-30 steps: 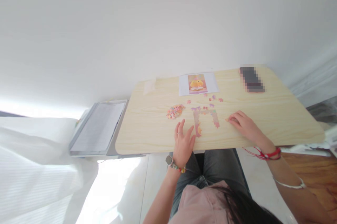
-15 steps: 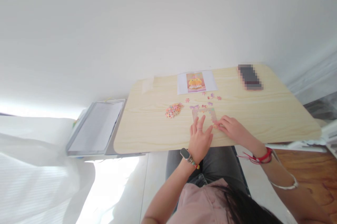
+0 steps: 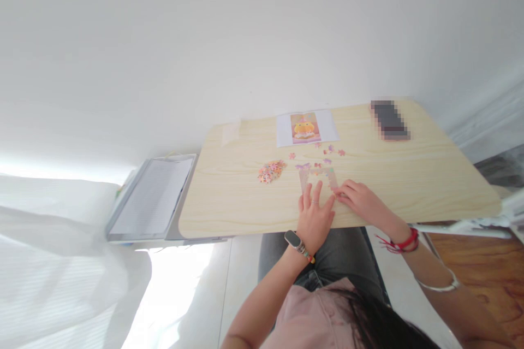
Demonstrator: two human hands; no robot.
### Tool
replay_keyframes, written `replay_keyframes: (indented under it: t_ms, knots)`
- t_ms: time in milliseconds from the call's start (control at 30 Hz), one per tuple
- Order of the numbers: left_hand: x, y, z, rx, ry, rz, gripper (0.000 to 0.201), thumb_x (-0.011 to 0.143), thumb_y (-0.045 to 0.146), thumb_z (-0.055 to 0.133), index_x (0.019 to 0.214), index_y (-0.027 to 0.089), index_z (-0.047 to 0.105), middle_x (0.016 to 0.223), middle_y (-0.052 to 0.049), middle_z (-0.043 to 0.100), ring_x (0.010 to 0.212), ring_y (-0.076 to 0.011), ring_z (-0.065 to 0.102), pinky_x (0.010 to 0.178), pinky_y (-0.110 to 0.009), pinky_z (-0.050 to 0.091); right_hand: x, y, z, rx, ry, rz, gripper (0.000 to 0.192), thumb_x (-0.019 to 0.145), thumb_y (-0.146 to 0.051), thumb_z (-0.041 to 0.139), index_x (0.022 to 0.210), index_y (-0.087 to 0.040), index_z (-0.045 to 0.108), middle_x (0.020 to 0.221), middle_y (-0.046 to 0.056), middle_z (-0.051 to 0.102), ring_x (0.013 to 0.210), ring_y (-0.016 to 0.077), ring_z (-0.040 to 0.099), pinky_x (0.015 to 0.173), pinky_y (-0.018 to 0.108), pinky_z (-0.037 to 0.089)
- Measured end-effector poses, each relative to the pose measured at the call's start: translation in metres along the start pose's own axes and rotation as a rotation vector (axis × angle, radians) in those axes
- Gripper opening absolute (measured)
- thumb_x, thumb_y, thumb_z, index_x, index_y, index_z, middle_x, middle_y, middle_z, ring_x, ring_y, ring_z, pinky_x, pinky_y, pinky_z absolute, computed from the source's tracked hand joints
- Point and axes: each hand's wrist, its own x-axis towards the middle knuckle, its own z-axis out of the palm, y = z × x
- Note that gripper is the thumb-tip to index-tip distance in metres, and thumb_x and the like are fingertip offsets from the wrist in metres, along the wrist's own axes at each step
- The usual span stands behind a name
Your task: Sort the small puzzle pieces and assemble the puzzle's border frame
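A partly joined jigsaw puzzle (image 3: 303, 177), showing as a pale pink border, lies near the front edge of the table. Over its lower part rests my left hand (image 3: 314, 218), fingers spread and palm down. My right hand (image 3: 355, 197) is at the puzzle's lower right corner, its fingertips pinched together on a small puzzle piece that they mostly hide. Several loose puzzle pieces (image 3: 327, 161) are scattered just beyond the border. To the left sits a heap of puzzle pieces (image 3: 271, 172).
Behind the pieces lies a white sheet with a printed picture (image 3: 305, 128). A blurred-out dark phone-like object (image 3: 389, 119) is at the back right of the wooden table (image 3: 229, 190). A translucent bag (image 3: 231, 133) lies back left. Papers (image 3: 151, 196) rest on a lower surface beside the table.
My left hand has shifted slightly to the right, its thumb now closer to the right fingertips. The right fingers have moved a little at the puzzle's corner. The loose pieces look unchanged.
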Motion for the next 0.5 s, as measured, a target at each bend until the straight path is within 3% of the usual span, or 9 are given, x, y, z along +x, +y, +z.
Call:
replay_keyframes:
  t_ms: [267, 500]
  knots:
    - [0.001, 0.002, 0.001, 0.005, -0.01, -0.011, 0.044, 0.079, 0.021, 0.056, 0.121, 0.029, 0.047, 0.14, -0.01, 0.026, 0.127, -0.0356, 0.025, 0.093, -0.055, 0.038, 0.0, -0.002, -0.002, 0.026, -0.015, 0.007, 0.024, 0.09, -0.028, 0.04, 0.097, -0.02, 0.061, 0.089, 0.008, 0.062, 0.083, 0.0197, 0.057, 0.074, 0.035, 0.045]
    - [0.0, 0.002, 0.001, 0.011, -0.008, -0.011, 0.043, 0.079, 0.021, 0.056, 0.12, 0.03, 0.048, 0.14, -0.01, 0.027, 0.127, -0.0358, 0.026, 0.093, -0.055, 0.038, -0.012, -0.004, 0.005, -0.062, 0.088, 0.013, 0.03, 0.091, -0.031, 0.037, 0.103, -0.02, 0.063, 0.085, 0.008, 0.062, 0.078, 0.0189, 0.056, 0.074, 0.035, 0.044]
